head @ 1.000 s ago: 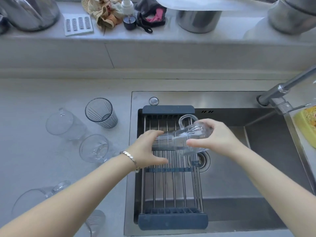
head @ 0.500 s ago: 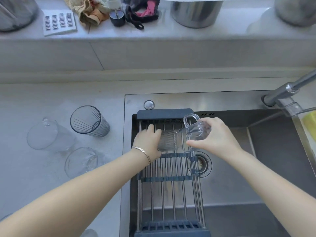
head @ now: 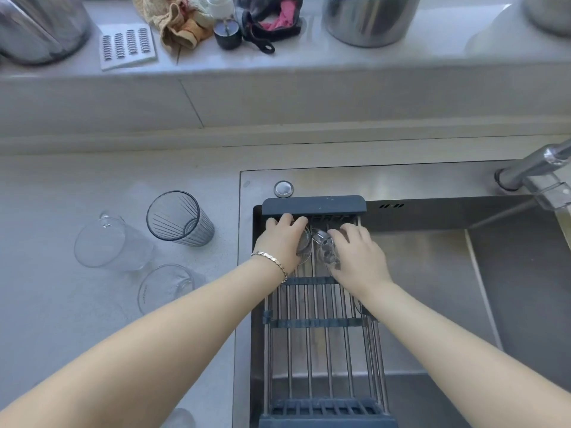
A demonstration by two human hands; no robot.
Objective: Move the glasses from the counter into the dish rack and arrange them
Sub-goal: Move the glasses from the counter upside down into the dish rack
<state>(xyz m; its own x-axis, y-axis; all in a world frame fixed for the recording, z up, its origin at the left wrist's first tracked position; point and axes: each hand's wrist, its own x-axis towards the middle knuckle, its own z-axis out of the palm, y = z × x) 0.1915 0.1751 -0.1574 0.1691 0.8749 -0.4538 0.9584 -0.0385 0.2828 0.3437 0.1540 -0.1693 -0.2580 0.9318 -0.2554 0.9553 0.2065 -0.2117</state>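
Observation:
A clear handled glass mug lies on its side on the bars at the far end of the dish rack, which spans the left side of the sink. My left hand grips its open-rim end. Over its base end is my right hand, fingers closed on it. On the counter to the left stand a dark ribbed tumbler, a clear mug and a clear glass. Another glass shows partly at the bottom edge.
The steel sink lies to the right of the rack, with a faucet at its far right corner. A raised ledge behind holds steel pots, cloths and a small bottle.
Both hands have carried the mug down and toward the far end of the rack, laying it on the bars. The camera has shifted slightly.

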